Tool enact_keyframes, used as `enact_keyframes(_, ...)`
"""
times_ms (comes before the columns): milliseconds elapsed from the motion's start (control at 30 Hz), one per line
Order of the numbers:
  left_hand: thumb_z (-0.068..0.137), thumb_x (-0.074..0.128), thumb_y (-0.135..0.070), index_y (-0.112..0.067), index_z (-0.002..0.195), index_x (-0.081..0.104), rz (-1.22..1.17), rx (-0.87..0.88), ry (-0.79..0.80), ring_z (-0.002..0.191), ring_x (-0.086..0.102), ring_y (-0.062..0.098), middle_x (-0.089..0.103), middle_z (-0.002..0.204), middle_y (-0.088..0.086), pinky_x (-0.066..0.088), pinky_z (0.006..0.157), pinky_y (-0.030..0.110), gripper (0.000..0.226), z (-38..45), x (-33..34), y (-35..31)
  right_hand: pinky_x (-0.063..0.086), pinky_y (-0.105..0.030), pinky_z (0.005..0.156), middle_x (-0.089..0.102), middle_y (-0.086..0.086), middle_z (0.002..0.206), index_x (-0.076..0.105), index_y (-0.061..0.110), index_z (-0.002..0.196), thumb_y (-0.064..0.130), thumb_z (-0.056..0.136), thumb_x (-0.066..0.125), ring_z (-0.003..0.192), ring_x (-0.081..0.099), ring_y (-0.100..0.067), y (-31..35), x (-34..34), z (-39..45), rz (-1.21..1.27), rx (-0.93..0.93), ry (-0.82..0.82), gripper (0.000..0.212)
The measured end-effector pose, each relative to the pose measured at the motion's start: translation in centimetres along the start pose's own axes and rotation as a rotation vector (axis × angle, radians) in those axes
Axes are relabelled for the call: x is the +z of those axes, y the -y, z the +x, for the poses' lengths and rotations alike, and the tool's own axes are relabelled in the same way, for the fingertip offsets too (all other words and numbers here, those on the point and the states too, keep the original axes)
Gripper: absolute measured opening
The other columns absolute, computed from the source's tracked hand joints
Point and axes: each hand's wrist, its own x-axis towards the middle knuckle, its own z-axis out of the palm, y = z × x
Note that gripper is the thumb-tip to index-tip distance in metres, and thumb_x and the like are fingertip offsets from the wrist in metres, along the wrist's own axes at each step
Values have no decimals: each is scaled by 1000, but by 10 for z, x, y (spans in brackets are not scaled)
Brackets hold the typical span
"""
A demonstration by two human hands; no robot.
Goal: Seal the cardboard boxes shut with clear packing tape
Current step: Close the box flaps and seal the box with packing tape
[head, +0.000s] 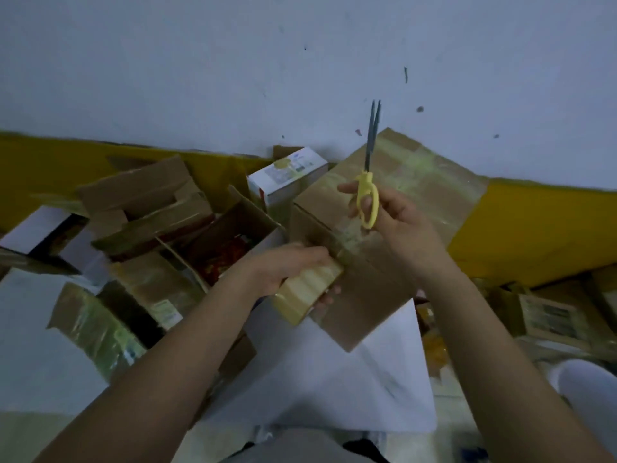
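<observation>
A brown cardboard box (410,182) sits in front of me, its top covered with shiny clear tape. My left hand (290,267) grips a roll of clear packing tape (307,290) against the box's near left side. A strip of tape runs from the roll up onto the box's edge. My right hand (397,225) holds yellow-handled scissors (369,182) above the box, fingers through the handles, blades pointing up and nearly closed.
Several opened cardboard boxes (147,202) and white cartons (287,175) crowd the left side. A white sheet (337,379) lies under the box. A yellow-and-white wall (534,222) stands behind. More boxes (551,315) and a white round object (587,382) sit at the right.
</observation>
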Motion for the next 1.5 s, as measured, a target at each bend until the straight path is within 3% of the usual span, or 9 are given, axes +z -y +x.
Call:
enact_keyframes(300,105,53,-27,-8,125,50,98,154,-71,65,70,27,71,83,19,58,58,34,28,2,-5,17,47,-26,67,56,-3,91,66,26,118,20,101,53,65,51,-11,-40,0,38,-160,66,-66,22)
enact_keyframes(467,106,51,-28,-4,126,48,180,219,-73,58,67,28,66,81,24,57,53,30,31,2,-3,24,52,-30,70,56,13,87,54,48,123,63,84,52,66,51,-11,-15,0,30,-319,150,84,42)
enact_keyframes(567,106,50,-28,-6,124,49,260,244,-102,54,68,18,66,82,18,56,51,27,29,-2,0,24,48,-22,62,58,-1,94,65,42,114,92,75,36,57,51,-12,14,-5,7,-318,291,174,69)
enact_keyframes(667,96,57,-53,-20,113,56,386,304,-184,77,74,19,70,97,11,62,77,41,37,3,-3,25,51,-27,66,59,13,75,68,26,101,83,83,33,62,53,-5,40,-6,-43,-448,345,356,69)
enact_keyframes(767,96,56,-55,-24,118,58,379,280,-99,98,71,35,71,110,14,58,91,52,38,4,-7,28,58,-28,73,64,8,92,66,30,102,88,78,32,80,62,-10,36,0,-82,-714,557,518,71)
enact_keyframes(900,104,51,-28,-25,124,58,176,284,-52,76,74,20,73,97,10,60,66,33,21,2,-13,36,51,-25,58,58,5,78,56,35,77,88,78,34,64,55,-13,15,4,-86,-781,690,428,58)
enact_keyframes(1100,104,49,-26,-15,126,56,170,262,-25,77,70,26,69,97,16,57,66,31,25,-1,-11,35,58,-30,70,67,-10,94,65,5,96,87,77,36,75,60,-20,-8,19,-68,-784,771,352,89)
enact_keyframes(1267,104,52,-35,-16,120,56,326,234,-26,75,70,22,71,98,14,59,71,36,25,-3,-16,36,53,-23,57,60,-7,85,61,10,85,84,81,41,65,55,-17,-24,27,-57,-764,762,324,77)
enact_keyframes(1500,107,46,-23,-3,128,49,95,228,1,62,66,31,66,88,28,56,59,35,29,-4,-15,46,62,-33,74,68,-11,107,68,5,111,75,83,51,87,67,-23,-36,27,-51,-680,686,199,77)
